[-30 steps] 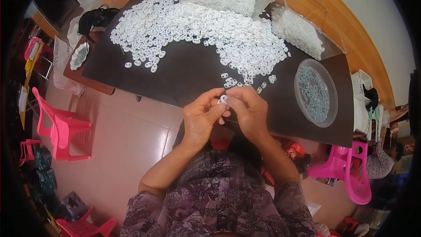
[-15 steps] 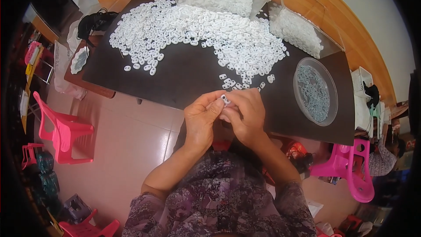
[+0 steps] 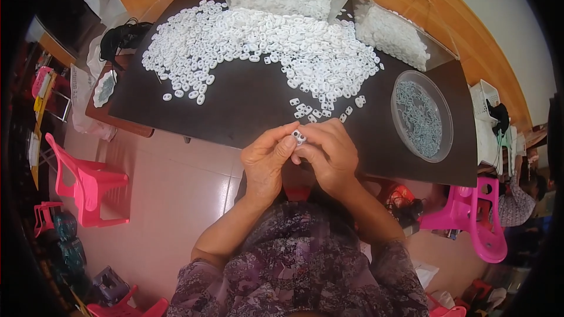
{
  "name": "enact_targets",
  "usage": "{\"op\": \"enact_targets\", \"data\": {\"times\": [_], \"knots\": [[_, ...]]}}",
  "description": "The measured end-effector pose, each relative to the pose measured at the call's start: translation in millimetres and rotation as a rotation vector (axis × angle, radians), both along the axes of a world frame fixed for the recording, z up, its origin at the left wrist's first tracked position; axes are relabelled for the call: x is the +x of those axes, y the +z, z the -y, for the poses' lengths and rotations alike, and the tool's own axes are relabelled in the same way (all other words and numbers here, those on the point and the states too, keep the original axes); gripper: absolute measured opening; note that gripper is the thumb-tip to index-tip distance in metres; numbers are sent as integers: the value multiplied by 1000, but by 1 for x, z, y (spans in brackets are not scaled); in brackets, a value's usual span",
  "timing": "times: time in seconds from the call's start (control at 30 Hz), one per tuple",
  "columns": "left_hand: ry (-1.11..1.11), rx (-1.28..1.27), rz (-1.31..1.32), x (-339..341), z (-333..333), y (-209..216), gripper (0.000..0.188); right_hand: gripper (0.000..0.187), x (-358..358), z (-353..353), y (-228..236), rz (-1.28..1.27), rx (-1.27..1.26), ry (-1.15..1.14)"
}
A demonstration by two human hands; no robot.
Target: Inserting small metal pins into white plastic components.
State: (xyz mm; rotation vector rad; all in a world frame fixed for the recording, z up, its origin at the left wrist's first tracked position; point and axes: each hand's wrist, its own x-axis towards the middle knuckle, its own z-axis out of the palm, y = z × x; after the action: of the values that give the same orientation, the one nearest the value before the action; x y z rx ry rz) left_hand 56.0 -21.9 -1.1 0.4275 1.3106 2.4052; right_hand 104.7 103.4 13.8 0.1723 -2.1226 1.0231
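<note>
head camera shows a small white piece [image 3: 299, 137], dark-holed.

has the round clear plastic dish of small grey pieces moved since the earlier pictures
No; the round clear plastic dish keeps its place against the dark brown table's right edge; only the camera view has shifted.

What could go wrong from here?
1. The small white holed plastic-looking piece between the left hand and right hand could slip.
2. Loose white holed pieces lie just beyond the hands; a knuckle might scatter them.
3. The round clear plastic tray of grey-blue parts looks uncovered; a bump could spill some.
</note>
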Motion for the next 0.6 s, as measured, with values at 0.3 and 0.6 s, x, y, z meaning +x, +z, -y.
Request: {"op": "enact_targets", "data": {"times": [0.3,0.6], "knots": [[114,2,-91,7,-3,-4,24,32,-1,9,-2,-57,-20,-37],[150,-17,-158,8,-4,4,24,29,-1,15,1,-83,-21,-81]]}}
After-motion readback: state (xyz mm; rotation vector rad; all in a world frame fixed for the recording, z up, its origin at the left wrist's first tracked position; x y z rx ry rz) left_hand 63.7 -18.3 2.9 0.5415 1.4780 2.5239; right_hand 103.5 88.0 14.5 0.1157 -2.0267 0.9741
